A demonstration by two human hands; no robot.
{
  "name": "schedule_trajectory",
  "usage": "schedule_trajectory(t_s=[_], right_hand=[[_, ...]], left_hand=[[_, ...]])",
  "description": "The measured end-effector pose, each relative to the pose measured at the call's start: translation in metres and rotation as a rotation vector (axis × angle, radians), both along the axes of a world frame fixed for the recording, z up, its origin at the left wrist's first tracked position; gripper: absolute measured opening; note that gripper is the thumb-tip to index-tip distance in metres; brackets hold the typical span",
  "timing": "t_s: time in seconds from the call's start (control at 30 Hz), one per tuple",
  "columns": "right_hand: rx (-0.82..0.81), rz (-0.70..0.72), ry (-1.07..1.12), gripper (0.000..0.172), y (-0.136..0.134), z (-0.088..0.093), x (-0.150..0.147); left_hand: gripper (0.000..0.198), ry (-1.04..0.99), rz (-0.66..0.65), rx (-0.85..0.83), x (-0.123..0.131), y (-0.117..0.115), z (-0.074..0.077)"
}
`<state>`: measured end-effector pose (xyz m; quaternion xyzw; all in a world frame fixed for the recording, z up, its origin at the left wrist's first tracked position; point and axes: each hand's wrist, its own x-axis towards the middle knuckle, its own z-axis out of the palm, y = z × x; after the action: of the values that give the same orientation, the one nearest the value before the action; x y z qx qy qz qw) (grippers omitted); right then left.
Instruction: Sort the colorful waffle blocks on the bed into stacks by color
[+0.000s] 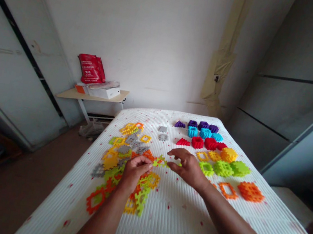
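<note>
My left hand (135,172) is over the mixed pile, thumb and fingers pinched together. Whatever may be between the fingertips is hidden. Just past them is a lime-green toothed building piece (160,161); I cannot tell whether they touch it. My right hand (185,167) hovers to the right of that piece, thumb and fingers apart, holding nothing visible. Beneath and around the left hand lie loose toothed plastic pieces: orange frames (96,199), yellow plates (110,160), grey plates (98,170) and a lime-green triangle (141,200).
Sorted by colour on the right are purple (203,125), blue (205,133), red (197,142), yellow (229,155), green (223,168) and orange (250,191) stacks. Two grey squares (163,137) lie mid-bed on the white ribbed cover (174,230). A side table (97,98) holds a red bag (91,69).
</note>
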<state>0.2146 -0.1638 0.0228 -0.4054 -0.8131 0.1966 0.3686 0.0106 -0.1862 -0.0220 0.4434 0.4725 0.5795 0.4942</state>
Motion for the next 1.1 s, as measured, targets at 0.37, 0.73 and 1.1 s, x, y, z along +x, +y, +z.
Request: schedule_trajectory(t_s=[0.37,0.73,1.1], right_hand=[[0.158,-0.023,-0.548,0.026,-0.009,0.016,-0.014],[-0.015,-0.256,-0.832,0.035,0.022,0.021,0.057],[-0.024,-0.243,-0.983,0.038,0.022,0.008,0.043]], left_hand=[[0.017,0.129,-0.023,0.039,0.007,-0.008,0.004],[0.019,0.146,0.179,0.110,0.003,-0.005,0.006],[0.019,0.197,0.169,0.115,0.001,-0.002,-0.001]])
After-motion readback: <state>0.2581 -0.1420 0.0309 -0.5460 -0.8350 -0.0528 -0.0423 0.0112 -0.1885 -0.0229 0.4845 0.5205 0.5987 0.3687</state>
